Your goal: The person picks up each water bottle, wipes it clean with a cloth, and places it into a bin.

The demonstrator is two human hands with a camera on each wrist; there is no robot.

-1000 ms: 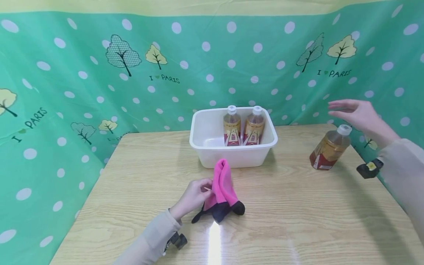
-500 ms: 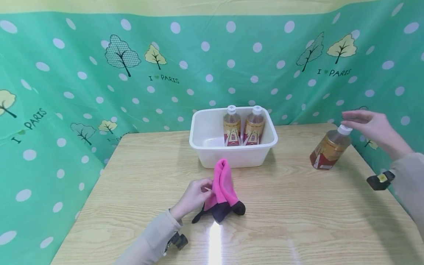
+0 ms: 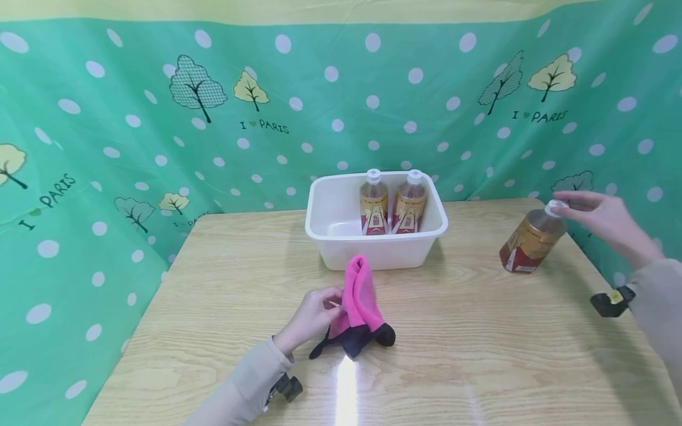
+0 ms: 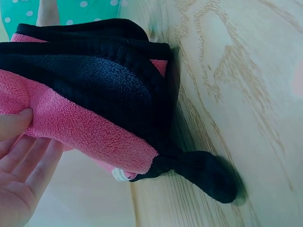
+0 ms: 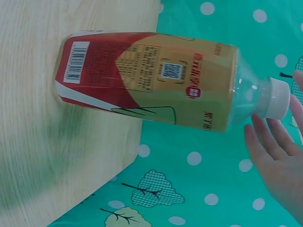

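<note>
A pink towel with black edging stands bunched on the table, its folded tip pointing up. My left hand pinches its left side between thumb and fingers; the left wrist view shows the thumb pressed on the pink towel near the left edge. At the far right a bottle of brown drink stands upright, white cap on. My right hand is at its cap, fingers and thumb extended around it. In the right wrist view, the straight fingers lie right beside the bottle's cap.
A white plastic bin stands at the back middle, with two similar bottles upright in its right half. The wooden table ends at a green dotted cloth behind and at both sides.
My right hand has come down from above the bottle to its cap, shifting right on the way. The left hand, the towel and the bottle have stayed in place.
</note>
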